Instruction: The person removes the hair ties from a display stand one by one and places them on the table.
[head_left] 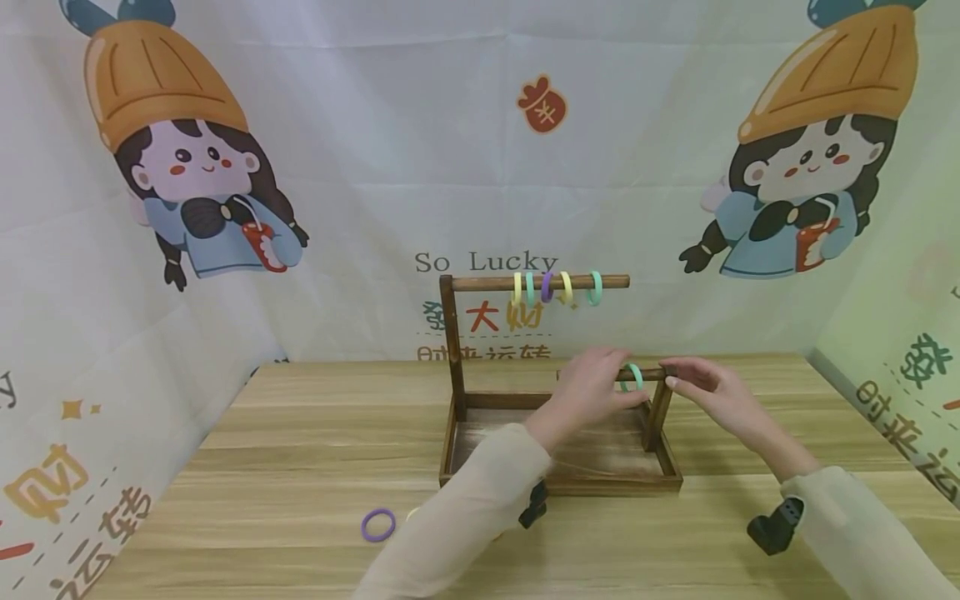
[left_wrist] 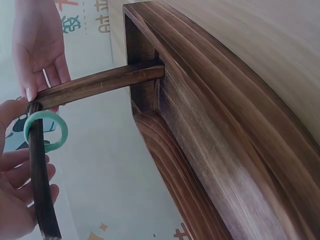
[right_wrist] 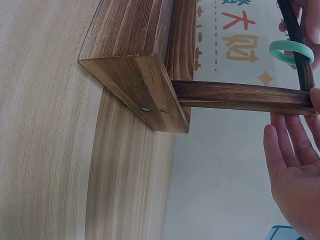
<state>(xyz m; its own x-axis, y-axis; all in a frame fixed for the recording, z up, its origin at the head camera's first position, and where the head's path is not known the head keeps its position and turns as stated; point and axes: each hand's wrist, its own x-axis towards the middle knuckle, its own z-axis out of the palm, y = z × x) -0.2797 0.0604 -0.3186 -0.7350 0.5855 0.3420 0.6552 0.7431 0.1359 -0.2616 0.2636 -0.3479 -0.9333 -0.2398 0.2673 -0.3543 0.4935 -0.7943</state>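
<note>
A wooden rack [head_left: 562, 486] with a tray base and two bars stands on the table. One light green ring [left_wrist: 64, 131] hangs on the lower bar [left_wrist: 37, 165], close to its post. My left hand [head_left: 585, 387] is around that bar beside the ring, its fingers loosely spread behind the bar and its thumb apart from them. At the post's top corner, my right hand [head_left: 716, 396] pinches the rack between thumb and fingers; the other fingers [right_wrist: 292, 142] extend below. Several rings, yellow, green and purple [head_left: 547, 287], hang on the upper bar [head_left: 480, 284].
On the table [head_left: 300, 467], a purple ring [head_left: 378, 525] lies left of the rack. Next to it, a pale yellow ring [head_left: 412, 515] is mostly hidden by my left sleeve [head_left: 465, 508]. A printed cloth [head_left: 375, 125] hangs behind the table.
</note>
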